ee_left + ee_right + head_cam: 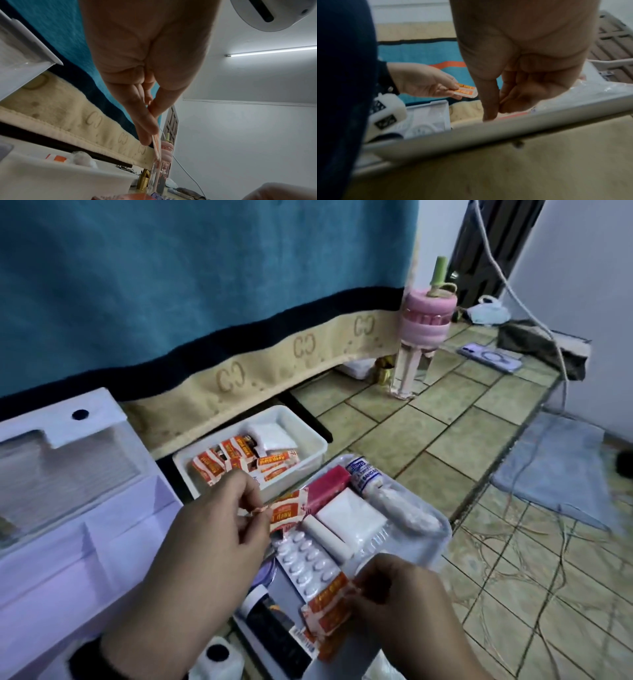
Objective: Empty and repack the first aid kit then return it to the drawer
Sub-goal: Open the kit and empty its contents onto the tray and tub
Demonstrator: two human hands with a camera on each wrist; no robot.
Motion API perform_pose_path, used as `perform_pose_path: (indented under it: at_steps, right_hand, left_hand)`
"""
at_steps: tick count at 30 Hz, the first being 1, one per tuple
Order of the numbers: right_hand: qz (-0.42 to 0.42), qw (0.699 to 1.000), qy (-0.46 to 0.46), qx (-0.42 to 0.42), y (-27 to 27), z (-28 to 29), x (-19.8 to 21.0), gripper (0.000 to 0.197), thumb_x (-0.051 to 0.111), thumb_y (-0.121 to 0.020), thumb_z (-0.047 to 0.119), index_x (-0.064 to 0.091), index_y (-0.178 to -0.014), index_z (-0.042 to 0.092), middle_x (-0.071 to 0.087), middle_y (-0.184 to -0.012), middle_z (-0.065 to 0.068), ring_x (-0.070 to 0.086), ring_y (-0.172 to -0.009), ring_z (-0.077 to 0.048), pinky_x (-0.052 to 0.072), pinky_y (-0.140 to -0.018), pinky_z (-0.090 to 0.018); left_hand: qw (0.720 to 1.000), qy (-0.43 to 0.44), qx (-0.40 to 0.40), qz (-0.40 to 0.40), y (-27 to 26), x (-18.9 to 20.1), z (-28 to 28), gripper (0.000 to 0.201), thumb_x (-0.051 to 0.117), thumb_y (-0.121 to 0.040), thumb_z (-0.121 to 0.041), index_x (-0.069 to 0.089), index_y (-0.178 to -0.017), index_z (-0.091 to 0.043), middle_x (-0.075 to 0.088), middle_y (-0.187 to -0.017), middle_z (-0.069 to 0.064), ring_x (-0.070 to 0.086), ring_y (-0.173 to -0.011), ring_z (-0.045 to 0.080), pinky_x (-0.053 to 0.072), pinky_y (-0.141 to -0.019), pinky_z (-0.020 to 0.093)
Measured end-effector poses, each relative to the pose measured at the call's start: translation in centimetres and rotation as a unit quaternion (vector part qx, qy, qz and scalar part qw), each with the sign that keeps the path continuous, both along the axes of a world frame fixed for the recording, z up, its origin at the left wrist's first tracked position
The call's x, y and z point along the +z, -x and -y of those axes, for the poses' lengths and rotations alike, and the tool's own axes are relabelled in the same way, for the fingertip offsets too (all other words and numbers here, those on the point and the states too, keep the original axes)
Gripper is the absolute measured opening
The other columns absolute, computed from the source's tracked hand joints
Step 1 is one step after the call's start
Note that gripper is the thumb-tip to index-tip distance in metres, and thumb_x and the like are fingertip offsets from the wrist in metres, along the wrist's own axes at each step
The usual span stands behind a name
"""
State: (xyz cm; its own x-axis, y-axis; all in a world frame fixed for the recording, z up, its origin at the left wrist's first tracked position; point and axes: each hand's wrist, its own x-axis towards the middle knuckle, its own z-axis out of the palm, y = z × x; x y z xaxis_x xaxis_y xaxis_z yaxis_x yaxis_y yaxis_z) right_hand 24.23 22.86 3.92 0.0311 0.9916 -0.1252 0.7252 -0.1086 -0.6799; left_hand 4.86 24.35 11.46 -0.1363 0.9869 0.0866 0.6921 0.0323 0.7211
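A clear plastic tray (442,530) on the floor holds a pink box (327,486), white gauze (352,517), a bandage roll (363,477) and a blister pack (308,559). Behind it a white tub (317,445) holds several orange plaster packets (239,455). My left hand (255,510) pinches thin orange plaster strips (157,147) between thumb and fingers, above the tray's left end; the strips (465,90) also show in the right wrist view. My right hand (359,585) pinches more orange plaster packets (329,604) at the tray's near end.
A white drawer unit (68,508) stands at the left. A blue blanket (205,268) hangs behind. On the tiled floor are a pink-capped bottle (423,337), a phone (489,357), a cable and a blue mat (555,467). A white bottle (219,655) sits near my left wrist.
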Motion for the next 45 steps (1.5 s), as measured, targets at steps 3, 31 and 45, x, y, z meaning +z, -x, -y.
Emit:
perform_pose_path:
  at_steps: [3,31,45]
  right_hand:
    - [0.078,0.997,-0.018,0.015,0.3,0.3,0.5,0.020,0.069,-0.071,0.043,0.055,-0.074,0.028,0.054,-0.071,0.010,0.054,-0.065,-0.004,0.040,-0.059,-0.020]
    - [0.128,0.990,-0.009,0.050,0.2,-0.3,1.7,0.020,0.060,-0.078,0.051,0.053,-0.076,0.033,0.061,-0.081,0.010,0.059,-0.079,-0.005,0.045,-0.067,-0.023]
    - [0.004,0.916,-0.084,0.391,11.8,-4.2,10.6,0.019,0.062,-0.084,0.038,0.063,-0.102,0.031,0.066,-0.083,0.013,0.063,-0.071,-0.003,0.049,-0.068,-0.021]
  left_hand:
    - [1.000,0.012,-0.009,-0.003,0.0,-0.4,0.3,0.023,0.063,-0.087,-0.023,0.044,-0.076,-0.030,0.068,-0.067,-0.004,0.067,-0.062,0.005,0.057,-0.058,0.034]
    - [0.997,0.052,-0.037,-0.051,0.5,-1.7,1.1,0.025,0.072,-0.079,-0.032,0.051,-0.069,-0.024,0.054,-0.078,-0.037,0.053,-0.064,-0.005,0.039,-0.050,0.017]
    - [0.964,0.186,0.105,-0.161,11.8,1.8,6.3,0.023,0.062,-0.080,-0.054,0.055,-0.086,-0.033,0.062,-0.086,-0.013,0.056,-0.077,-0.001,0.040,-0.062,0.015]
